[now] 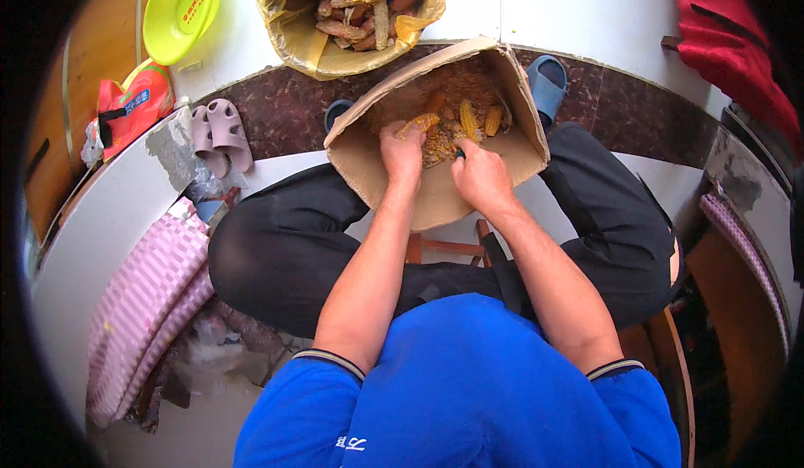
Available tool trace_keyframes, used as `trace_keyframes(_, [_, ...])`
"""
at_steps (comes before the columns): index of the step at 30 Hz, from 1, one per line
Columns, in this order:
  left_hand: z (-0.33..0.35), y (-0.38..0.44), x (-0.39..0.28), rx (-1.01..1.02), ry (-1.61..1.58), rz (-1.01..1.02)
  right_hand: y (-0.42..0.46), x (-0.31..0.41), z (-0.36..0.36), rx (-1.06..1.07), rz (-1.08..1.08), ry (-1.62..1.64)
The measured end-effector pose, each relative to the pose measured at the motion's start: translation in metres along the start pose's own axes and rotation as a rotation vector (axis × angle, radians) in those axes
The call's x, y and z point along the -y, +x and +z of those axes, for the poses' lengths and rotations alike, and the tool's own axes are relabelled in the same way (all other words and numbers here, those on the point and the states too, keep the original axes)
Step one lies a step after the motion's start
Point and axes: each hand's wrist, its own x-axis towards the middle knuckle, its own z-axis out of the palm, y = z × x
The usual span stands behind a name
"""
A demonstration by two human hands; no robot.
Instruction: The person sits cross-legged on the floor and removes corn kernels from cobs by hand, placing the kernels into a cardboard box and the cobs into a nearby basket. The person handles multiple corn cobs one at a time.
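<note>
Between my knees stands an open cardboard box (440, 210) with loose corn kernels (438, 149) and several ears inside. My left hand (403, 151) grips a partly shelled corn cob (419, 125) at the left of the box. To its right, my right hand (482, 175) is closed around a small dark-green thing, mostly hidden by the fingers; it may be a tool handle. Just beyond the right hand lie a yellow ear of corn (468, 119) and a shorter ear (493, 121).
A bin lined with a yellow plastic bag (295, 47) holds shelled cobs (367, 19) beyond the box. A lime-green basin (179, 13), a red bag (139, 107) and mauve clogs (226, 132) are at the left. Red cloth (728, 35) hangs at the right.
</note>
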Motion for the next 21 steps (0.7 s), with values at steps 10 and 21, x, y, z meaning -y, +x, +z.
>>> trace_keyframes(10, [-0.002,0.009,0.035,-0.052,-0.053,-0.184,0.006,0.007,0.016,0.075,-0.025,0.011])
trace_keyframes(21, [-0.014,0.030,0.064,0.085,0.119,-0.401,0.015,0.005,0.036,0.134,-0.060,-0.080])
